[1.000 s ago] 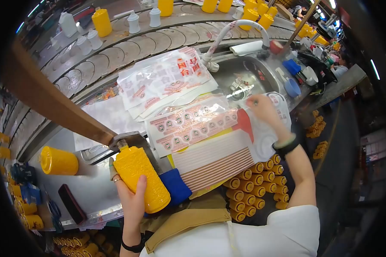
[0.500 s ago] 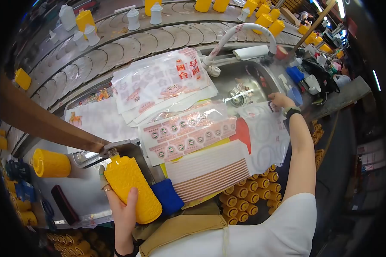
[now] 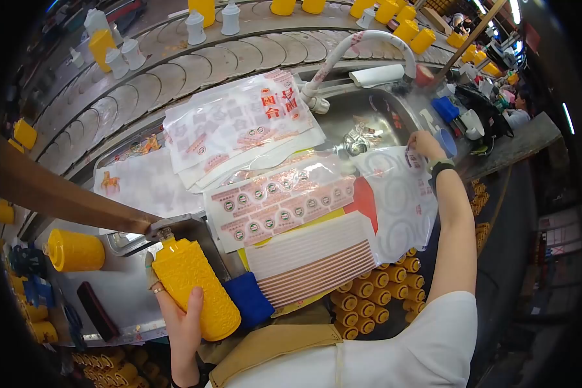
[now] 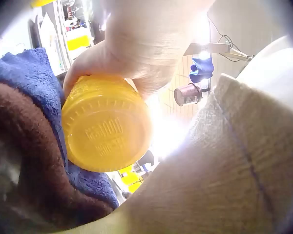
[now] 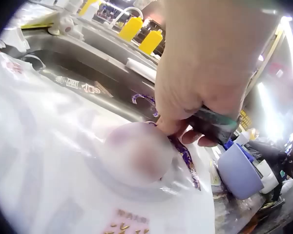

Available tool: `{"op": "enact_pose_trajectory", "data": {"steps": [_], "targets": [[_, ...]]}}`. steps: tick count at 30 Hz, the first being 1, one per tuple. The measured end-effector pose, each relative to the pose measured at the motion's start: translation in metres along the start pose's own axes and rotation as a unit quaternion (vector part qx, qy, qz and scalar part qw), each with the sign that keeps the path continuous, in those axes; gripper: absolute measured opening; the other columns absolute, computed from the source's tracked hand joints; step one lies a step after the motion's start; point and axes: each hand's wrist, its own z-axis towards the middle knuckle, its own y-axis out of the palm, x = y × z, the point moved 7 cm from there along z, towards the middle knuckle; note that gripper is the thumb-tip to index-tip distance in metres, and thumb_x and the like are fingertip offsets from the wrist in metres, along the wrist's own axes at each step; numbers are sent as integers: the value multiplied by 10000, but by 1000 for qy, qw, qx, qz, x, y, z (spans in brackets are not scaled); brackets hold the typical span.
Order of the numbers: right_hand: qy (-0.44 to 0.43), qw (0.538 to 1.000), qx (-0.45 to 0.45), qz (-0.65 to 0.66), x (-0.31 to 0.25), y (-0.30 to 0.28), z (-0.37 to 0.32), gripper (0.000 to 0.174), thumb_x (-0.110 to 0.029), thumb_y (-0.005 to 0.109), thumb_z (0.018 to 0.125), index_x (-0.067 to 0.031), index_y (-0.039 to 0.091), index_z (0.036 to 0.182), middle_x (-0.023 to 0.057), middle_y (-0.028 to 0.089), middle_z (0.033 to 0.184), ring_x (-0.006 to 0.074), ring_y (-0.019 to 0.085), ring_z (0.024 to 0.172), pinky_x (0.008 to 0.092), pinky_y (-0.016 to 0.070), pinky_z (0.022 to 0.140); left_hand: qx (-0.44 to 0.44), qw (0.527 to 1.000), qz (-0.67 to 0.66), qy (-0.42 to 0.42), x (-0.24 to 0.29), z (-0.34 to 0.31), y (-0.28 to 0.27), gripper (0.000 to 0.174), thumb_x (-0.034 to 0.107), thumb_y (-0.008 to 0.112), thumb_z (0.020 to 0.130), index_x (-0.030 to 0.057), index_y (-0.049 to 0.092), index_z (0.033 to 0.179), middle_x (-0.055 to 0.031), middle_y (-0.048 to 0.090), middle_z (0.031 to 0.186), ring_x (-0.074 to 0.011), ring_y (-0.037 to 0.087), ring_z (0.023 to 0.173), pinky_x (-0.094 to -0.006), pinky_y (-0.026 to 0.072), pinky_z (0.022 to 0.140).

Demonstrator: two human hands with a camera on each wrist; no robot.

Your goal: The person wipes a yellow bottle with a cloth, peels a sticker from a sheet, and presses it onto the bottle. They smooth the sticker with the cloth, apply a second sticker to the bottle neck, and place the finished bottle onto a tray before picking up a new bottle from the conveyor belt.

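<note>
My left hand grips a ribbed yellow bottle upright, its neck under a metal fixture on a wooden beam. The left wrist view shows the bottle's base with my left hand curled round it. My right hand reaches to the far corner of a white sticker sheet by the sink. In the right wrist view my right hand pinches a purple-edged sticker at the edge of the sheet.
Stacks of label sheets cover the counter, with a blue cloth beside the bottle. A steel sink with a tap lies behind. Blue cups, a conveyor with bottles, and crated yellow bottles surround me.
My right hand has moved right along the white sheet to its far corner and now pinches a sticker there. The left hand still holds the yellow bottle in place.
</note>
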Motion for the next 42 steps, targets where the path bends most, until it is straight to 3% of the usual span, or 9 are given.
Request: {"op": "enact_pose_trajectory", "data": {"steps": [7,13,16,18,27,32,35,37,42], "targets": [[-26,978,203,-31,-60,-43,-12,127,-124,713,866,-107,755,984,145,685,1049,364,665,1049,456,540,849,-1,1000,3,2,-1,0,0,671,83,628,987,6,247,1533,-128,528,1329,-198,559,1162,-349,458,1022],[-121,978,19,171,-161,-13,5,205,-139,738,828,-27,778,995,197,756,886,337,745,846,421,580,818,2,999,11,36,0,1,0,623,91,605,1003,22,282,1532,-112,545,1329,-177,576,1134,-331,483,980],[-200,975,56,84,-196,25,9,203,-138,691,847,-12,772,984,210,757,925,346,749,888,445,588,798,-3,999,3,39,-6,2,-2,616,76,605,1000,22,290,1527,-113,556,1320,-188,591,1136,-339,492,987],[-64,990,3,-129,-190,75,33,277,-230,725,833,-6,777,988,244,740,1037,400,725,957,469,571,859,-16,999,-8,28,-3,4,2,635,53,619,982,11,283,1520,-124,552,1328,-197,588,1156,-346,489,997],[-113,983,9,142,-238,-9,-33,277,-227,663,847,32,761,866,152,702,713,271,700,702,384,563,696,-41,999,-28,21,11,7,6,770,55,674,946,-20,185,1536,-155,556,1323,-213,595,1181,-366,492,1023],[-27,853,-239,463,-318,-24,-137,236,-233,622,945,-28,736,970,-17,543,708,75,509,577,239,432,512,-52,995,-64,60,17,9,10,723,68,697,936,-28,250,1495,-159,566,1316,-209,611,1171,-366,499,1010],[35,789,-312,528,-356,-13,-188,266,-267,642,934,-14,724,930,34,603,736,142,569,610,296,483,536,-37,994,-83,55,14,9,5,727,113,750,906,-32,314,1470,-172,579,1294,-239,589,1184,-389,476,1029],[58,730,-333,594,-373,5,-207,268,-271,640,934,-14,696,885,66,627,779,169,593,670,309,496,558,-53,987,129,83,10,9,2,915,-16,676,908,12,78,1599,-176,459,1445,-245,551,1260,-381,473,1065],[-3,722,-316,615,-405,11,-227,305,-262,595,1006,-24,657,825,67,617,780,147,553,667,290,475,587,24,916,340,212,51,0,6,951,11,725,862,6,122,1598,-193,413,1486,-281,456,1374,-438,391,1144]]}}
